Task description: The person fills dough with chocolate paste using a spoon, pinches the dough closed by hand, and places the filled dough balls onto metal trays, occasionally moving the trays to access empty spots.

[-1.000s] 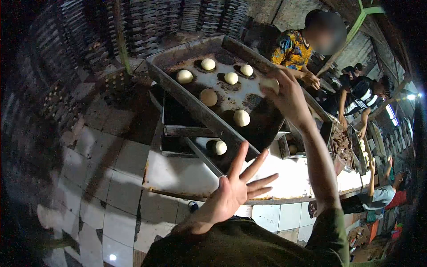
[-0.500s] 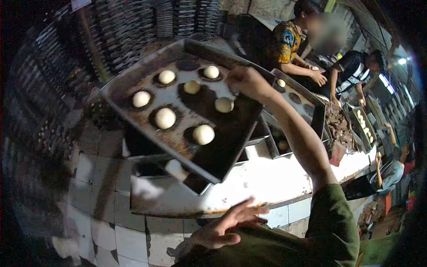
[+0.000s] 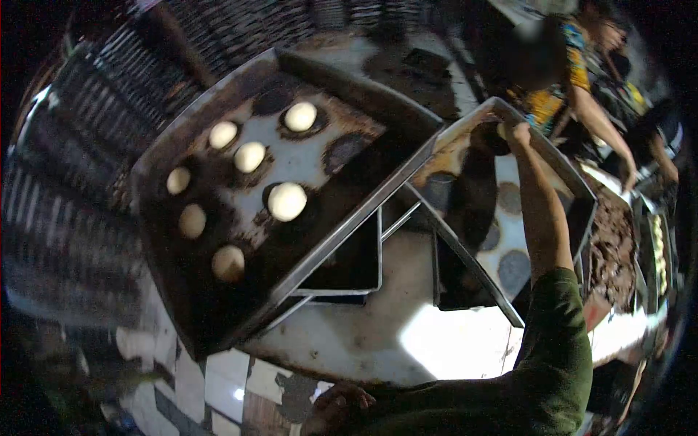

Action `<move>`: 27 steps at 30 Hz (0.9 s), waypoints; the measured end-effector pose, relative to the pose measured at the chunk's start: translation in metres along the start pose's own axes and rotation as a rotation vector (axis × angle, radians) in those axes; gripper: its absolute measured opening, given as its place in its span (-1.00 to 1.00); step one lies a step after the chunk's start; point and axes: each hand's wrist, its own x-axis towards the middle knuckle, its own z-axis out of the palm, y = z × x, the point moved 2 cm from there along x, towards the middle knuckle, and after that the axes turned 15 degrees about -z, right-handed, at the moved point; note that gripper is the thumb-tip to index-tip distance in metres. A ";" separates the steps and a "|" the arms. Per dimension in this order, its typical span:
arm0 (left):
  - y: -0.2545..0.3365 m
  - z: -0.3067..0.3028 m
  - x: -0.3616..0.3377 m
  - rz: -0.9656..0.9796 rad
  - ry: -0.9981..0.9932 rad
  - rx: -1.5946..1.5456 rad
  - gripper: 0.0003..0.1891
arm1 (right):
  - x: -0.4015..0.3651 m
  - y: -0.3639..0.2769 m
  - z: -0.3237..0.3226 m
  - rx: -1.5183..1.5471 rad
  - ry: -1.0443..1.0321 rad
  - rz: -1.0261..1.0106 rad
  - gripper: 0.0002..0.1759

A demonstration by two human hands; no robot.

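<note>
My right hand (image 3: 518,136) reaches into the far corner of the right-hand metal tray (image 3: 476,270), its fingers closed on a pale dough ball (image 3: 502,131) that is partly hidden by them. Dark round marks dot the bottom of that tray. Near the lower edge of the view, my left hand (image 3: 338,405) hangs in shadow, fingers loosely curled and apart, with nothing visible in it. A larger dark baking tray (image 3: 356,231) sits tilted at the left. Several round dough balls (image 3: 287,201) lie spaced out in it.
Beneath the trays is a pale worktop (image 3: 363,341), with more metal trays (image 3: 338,272) stacked on it. A heap of brown material (image 3: 612,251) and a tray of small dough pieces (image 3: 659,251) are at the right. Co-workers, one in a patterned sleeve (image 3: 578,62), sit beyond.
My right hand has gone from above the large left tray to the dough ball in the right-hand tray. My left hand has dropped lower. The view has turned and shifted.
</note>
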 end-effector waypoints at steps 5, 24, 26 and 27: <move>0.002 0.037 -0.002 -0.021 0.165 0.035 -0.60 | -0.168 -0.221 0.122 -0.978 -0.011 -0.737 -0.72; -0.145 0.214 -0.031 0.148 -0.342 -0.449 -0.54 | -0.927 -0.315 0.125 -0.214 0.050 -1.204 -0.88; -0.143 0.225 -0.031 -0.200 -0.564 -0.543 -0.54 | -0.920 -0.299 0.092 0.082 0.418 -0.687 -0.90; -0.141 0.230 -0.033 -0.266 -0.603 -0.553 -0.50 | -0.907 -0.280 0.073 -0.056 0.509 -0.718 -0.87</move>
